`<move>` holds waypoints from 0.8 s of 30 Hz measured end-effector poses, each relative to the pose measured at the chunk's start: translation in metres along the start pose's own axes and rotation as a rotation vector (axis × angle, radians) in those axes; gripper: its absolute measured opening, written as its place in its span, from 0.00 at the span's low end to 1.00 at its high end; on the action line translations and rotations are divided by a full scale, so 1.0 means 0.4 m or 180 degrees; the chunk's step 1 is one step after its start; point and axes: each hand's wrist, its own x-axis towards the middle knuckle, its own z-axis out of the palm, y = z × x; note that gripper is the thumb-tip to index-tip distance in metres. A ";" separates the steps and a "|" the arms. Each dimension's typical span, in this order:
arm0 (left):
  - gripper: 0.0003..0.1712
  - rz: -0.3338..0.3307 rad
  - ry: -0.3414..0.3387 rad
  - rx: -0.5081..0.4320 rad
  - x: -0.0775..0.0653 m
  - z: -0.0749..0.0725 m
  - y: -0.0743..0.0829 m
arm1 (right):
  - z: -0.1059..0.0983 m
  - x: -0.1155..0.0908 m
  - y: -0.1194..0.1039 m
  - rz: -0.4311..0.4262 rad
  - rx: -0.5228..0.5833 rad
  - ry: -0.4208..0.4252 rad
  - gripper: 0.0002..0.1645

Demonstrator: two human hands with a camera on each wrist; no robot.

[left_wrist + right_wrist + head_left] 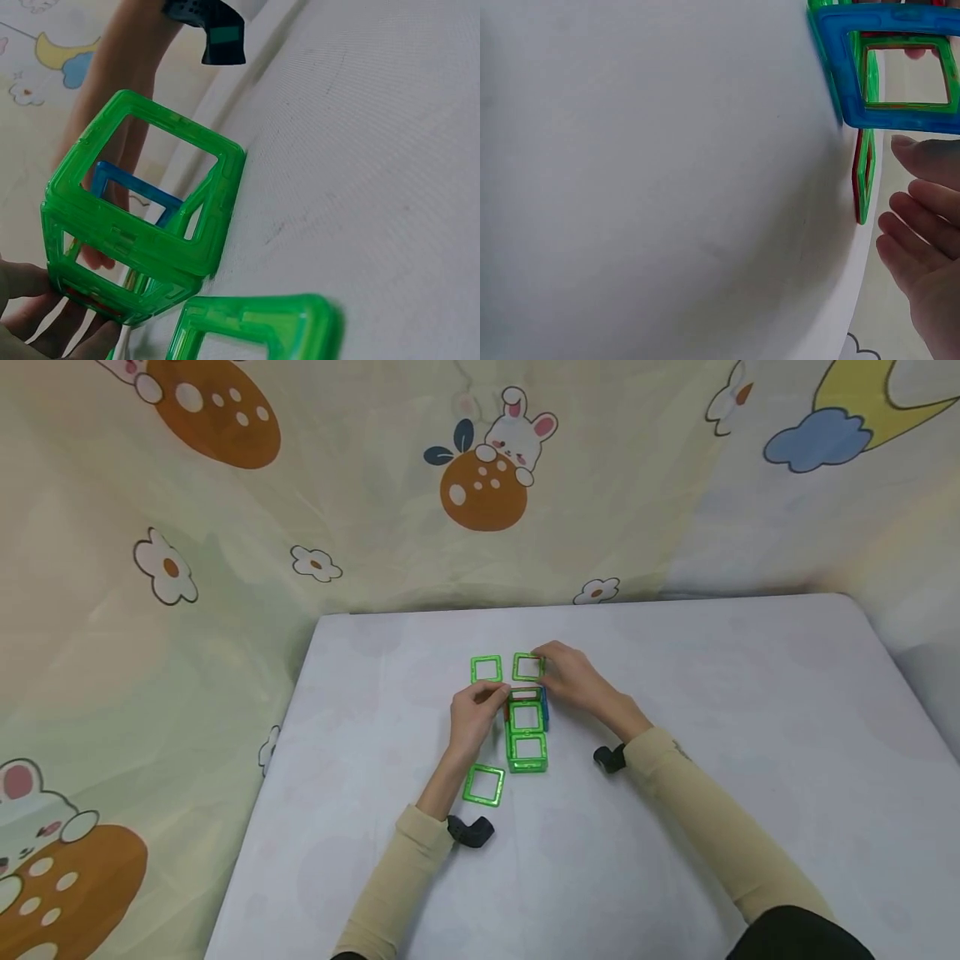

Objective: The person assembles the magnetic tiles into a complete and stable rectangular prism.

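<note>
Box (527,732) of mostly green magnetic tiles sits on the table (750,735), at about 12 o'clock ahead of us, with a blue tile (904,118) standing on its 3 o'clock side. Our left hand (474,714) comes in from 9 o'clock and pinches the box's far left corner between thumb and fingers. Our right hand (576,678), at between 1 and 2 o'clock from the box, is loosely spread beside the far tile (528,677), which lies just past the box at 12 o'clock; we cannot tell whether the fingertips touch it. Two more green tiles lie apart: one at 11 o'clock (486,657), one between 7 and 8 (484,768).

As we judge it, the step in hand is fitting pieces at the box's far end. We would do well to steady that corner lightly, since squeezing could fold the frames inward, and to take the far tile by its 3 o'clock edge, leaving the edge facing the box free. Bringing it in slowly and square should help the magnets meet evenly.
</note>
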 end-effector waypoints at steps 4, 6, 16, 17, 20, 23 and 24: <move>0.14 0.0014 -0.0014 0.0000 0.001 0.000 -0.001 | -0.003 0.023 -0.004 0.0030 -0.0042 -0.0173 0.30; 0.14 0.0023 -0.0026 -0.0008 0.002 0.000 -0.001 | -0.005 0.033 -0.002 0.0031 -0.0064 -0.0265 0.32; 0.13 0.0044 -0.0030 0.0018 0.000 -0.009 -0.002 | 0.010 0.075 0.013 -0.0003 0.0078 -0.0521 0.35; 0.13 0.0043 -0.0028 0.0017 0.000 -0.009 -0.002 | 0.012 0.076 0.014 -0.0029 0.0078 -0.0524 0.35; 0.12 0.0050 -0.0027 0.0011 0.002 -0.009 -0.004 | 0.017 0.079 0.017 -0.0097 0.0032 -0.0523 0.33; 0.13 0.0074 -0.0038 0.0002 0.004 -0.008 -0.006 | 0.022 0.080 0.024 -0.0150 -0.0035 -0.0501 0.32; 0.13 0.0084 -0.0044 -0.0001 0.004 -0.007 -0.006 | 0.023 0.080 0.026 -0.0158 -0.0059 -0.0489 0.32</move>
